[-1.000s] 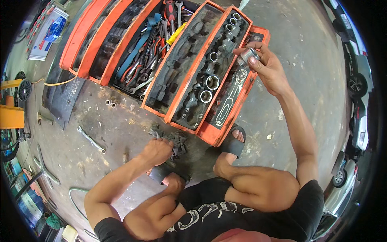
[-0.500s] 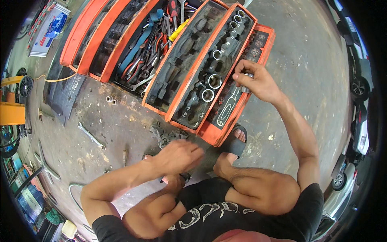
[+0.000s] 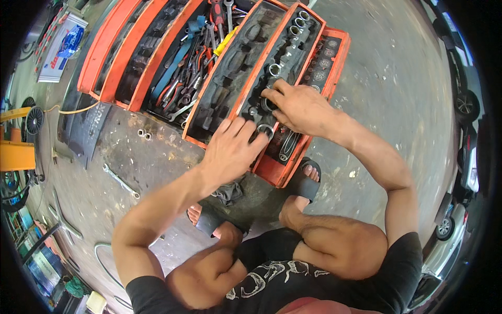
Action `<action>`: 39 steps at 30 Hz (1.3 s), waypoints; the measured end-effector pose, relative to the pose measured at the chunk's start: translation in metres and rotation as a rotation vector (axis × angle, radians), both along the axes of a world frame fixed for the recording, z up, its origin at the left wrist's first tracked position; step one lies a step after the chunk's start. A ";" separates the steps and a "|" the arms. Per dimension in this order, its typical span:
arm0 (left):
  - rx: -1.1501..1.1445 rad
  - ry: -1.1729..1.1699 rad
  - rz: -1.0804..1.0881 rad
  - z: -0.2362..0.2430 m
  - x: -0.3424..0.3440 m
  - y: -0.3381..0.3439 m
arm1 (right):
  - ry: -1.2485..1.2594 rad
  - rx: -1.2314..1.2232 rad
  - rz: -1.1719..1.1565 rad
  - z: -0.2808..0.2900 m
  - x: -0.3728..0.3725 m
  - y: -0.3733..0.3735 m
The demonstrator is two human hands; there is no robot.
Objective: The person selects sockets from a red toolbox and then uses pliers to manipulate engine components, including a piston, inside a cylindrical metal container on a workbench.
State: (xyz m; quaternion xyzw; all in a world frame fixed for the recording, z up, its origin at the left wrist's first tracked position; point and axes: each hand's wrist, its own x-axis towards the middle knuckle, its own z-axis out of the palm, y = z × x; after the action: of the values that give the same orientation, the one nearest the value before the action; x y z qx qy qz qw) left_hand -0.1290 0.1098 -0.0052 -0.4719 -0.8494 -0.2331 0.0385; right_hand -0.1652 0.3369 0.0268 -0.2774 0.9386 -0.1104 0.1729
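1. Open orange metal cantilever toolbox [image 3: 334, 57] sits on the stained concrete floor [image 3: 397, 104], trays fanned out toward the top edge of view.
2. Grey foam socket tray [image 3: 285, 57] runs along the box's right side, holding round chrome sockets [image 3: 274, 69] in a row.
3. Left hand [image 3: 230, 149] lies palm-down on the near end of that tray, fingers spread and flat, not closed on anything visible; fingertips just beside a chrome socket [image 3: 265, 129].
4. Right hand [image 3: 295, 107] is on the same tray, just beyond the left, fingers curled down onto the sockets. Can't tell if it's pinching one; the fingertips are hidden.
5. Middle compartment: loose pliers and wrenches [image 3: 191, 83].
6. Steel combination spanner [image 3: 120, 180] lies on the floor, well left of the box.
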 end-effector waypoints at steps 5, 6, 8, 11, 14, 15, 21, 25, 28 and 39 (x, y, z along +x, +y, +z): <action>-0.090 -0.041 0.031 -0.002 0.019 -0.017 | 0.031 -0.055 -0.011 0.000 0.005 0.007; -0.056 -0.064 0.043 -0.007 0.021 -0.020 | 0.053 -0.052 -0.021 0.001 0.006 0.007; -0.016 -0.086 0.065 -0.009 0.023 -0.022 | 0.058 -0.117 -0.057 0.001 0.007 0.010; 0.164 -0.258 0.225 -0.004 0.022 -0.025 | -0.008 -0.233 -0.172 0.011 0.007 0.017; 0.424 -0.653 0.439 0.005 0.027 -0.030 | -0.551 -0.763 -0.447 0.020 0.006 0.024; 0.431 -0.649 0.442 0.006 0.027 -0.032 | -0.548 -0.757 -0.441 0.024 0.006 0.024; 0.642 -1.031 0.476 -0.002 0.029 -0.040 | -0.761 -0.929 -0.628 0.028 0.007 0.025; 0.842 -1.174 0.446 0.005 0.027 -0.037 | -0.711 -0.855 -0.621 0.027 0.005 0.025; 0.796 -1.127 0.479 0.000 0.027 -0.043 | -0.033 -0.414 -0.228 0.019 0.000 0.023; 0.792 -1.118 0.540 -0.002 0.030 -0.054 | 0.190 -0.069 0.092 -0.013 0.002 0.011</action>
State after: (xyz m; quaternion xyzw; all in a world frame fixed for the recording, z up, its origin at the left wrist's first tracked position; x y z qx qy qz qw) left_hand -0.0987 0.0554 -0.0071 -0.0076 -0.6811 -0.7105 -0.1768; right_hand -0.1628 0.3474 0.0136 -0.3350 0.9327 -0.1079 0.0780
